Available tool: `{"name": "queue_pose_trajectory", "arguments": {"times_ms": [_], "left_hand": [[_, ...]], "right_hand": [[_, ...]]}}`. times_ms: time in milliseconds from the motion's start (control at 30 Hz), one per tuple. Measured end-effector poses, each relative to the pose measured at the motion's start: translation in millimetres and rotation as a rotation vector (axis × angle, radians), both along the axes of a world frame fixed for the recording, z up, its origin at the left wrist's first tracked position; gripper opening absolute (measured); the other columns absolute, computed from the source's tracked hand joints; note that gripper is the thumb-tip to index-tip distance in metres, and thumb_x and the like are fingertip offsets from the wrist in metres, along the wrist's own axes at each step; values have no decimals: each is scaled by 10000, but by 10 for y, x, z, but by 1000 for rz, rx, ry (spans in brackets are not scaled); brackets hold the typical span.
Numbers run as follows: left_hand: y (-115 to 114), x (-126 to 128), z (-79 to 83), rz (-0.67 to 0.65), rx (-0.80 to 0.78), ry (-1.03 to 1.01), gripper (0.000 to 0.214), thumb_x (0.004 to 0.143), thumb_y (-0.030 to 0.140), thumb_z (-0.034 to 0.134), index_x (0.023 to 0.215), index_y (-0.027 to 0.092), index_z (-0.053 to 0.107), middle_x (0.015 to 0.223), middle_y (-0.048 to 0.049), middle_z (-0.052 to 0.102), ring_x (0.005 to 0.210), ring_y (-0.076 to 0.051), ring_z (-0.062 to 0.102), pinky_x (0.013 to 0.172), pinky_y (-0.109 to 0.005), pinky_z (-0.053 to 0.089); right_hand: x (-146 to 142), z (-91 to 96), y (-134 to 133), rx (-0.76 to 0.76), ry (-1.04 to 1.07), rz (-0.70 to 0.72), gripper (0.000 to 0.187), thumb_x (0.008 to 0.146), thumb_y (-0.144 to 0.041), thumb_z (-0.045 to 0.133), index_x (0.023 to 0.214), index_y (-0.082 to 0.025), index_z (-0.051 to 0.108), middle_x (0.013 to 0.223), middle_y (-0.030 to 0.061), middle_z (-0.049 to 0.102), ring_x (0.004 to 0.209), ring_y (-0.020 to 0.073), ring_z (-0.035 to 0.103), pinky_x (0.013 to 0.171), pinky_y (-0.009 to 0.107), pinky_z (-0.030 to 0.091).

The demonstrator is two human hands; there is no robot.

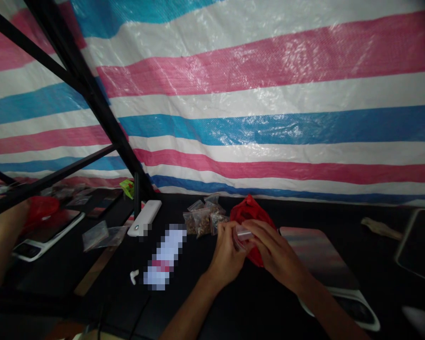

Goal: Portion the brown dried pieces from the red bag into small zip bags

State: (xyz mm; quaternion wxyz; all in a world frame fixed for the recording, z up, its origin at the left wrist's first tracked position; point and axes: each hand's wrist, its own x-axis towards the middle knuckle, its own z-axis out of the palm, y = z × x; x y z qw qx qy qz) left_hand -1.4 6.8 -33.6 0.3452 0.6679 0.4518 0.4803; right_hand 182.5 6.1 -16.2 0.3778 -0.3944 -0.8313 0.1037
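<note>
My left hand (226, 255) and my right hand (272, 250) meet over the dark table (205, 307), both pinching a small clear plastic bag (242, 234) between the fingertips. What the bag holds is hidden by my fingers. Right behind my hands lies a red plastic bag (250, 212). Several small clear packets filled with brownish bits (203, 217) lie in a heap just left of the red bag.
A flat scale with a shiny plate (326, 264) sits right of my hands. A white power bank (145, 218) and a blurred-out item (165, 257) lie to the left. Another person's arm (2, 236) rests at far left by another scale (49, 233). A striped tarp (269, 118) forms the back wall.
</note>
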Motion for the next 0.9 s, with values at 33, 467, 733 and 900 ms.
{"name": "queue_pose_trajectory", "arguments": {"times_ms": [33,467,733,900], "left_hand": [[-8,4,5,-16,-9,-3,385,900,306,715,1227,223,532,1195,-88,513,1148,-252,502,1047,-435,433],[99,-52,125,163,-116,-260,276,934,485,653,970,215,607,948,-32,541,903,-183,525,859,-294,448],[20,-139,275,90,-74,-348,378,992,616,472,1066,247,437,1050,-39,496,1050,-184,520,1022,-303,426],[-94,-90,189,-85,-154,-358,432,996,656,397,1148,254,439,1171,-72,458,1162,-216,479,1100,-348,400]], "right_hand": [[2,-15,0,6,17,-11,486,1024,-163,447,1476,-333,496,1400,65,645,1286,226,632,1089,412,541],[13,131,18,40,123,-247,286,1021,-238,493,1296,-287,554,1324,117,624,1242,278,618,1058,485,527],[35,134,32,-77,-105,-134,408,976,-372,626,1367,-281,555,1367,108,626,1282,304,578,1087,510,470],[-141,211,-135,-156,-78,-10,610,908,-390,719,1454,-298,464,1434,106,604,1323,300,567,1099,485,476]]}}
